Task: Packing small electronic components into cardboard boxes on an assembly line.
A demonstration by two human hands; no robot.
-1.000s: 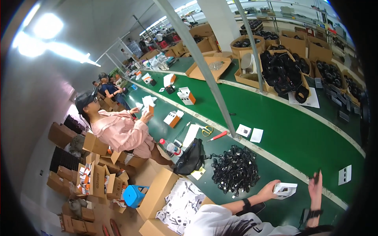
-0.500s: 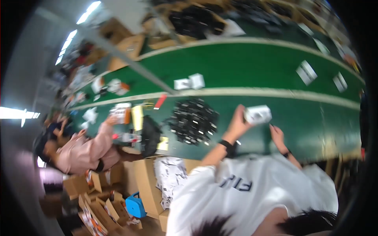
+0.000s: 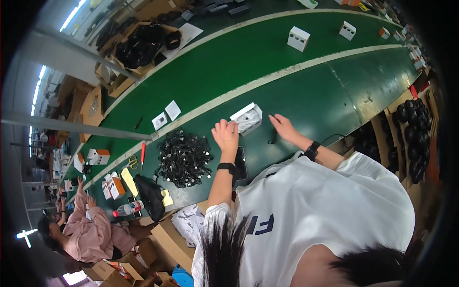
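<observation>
On the green surface (image 3: 315, 103), a black cable pile (image 3: 184, 158) lies left of an open white box (image 3: 249, 125). The left hand (image 3: 225, 136) touches the box's left end, its grip unclear; the right hand (image 3: 285, 127), farther right, pinches a dark cord (image 3: 272, 137).

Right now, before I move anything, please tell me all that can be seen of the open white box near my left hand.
The white box is small, rectangular and looks like cardboard, with a paler flap standing raised along its far-left edge. Its top is open, showing whitish contents that cannot be made out. It sits at an angle over the green worktop; the fingertips of your left hand meet its left end.
</observation>
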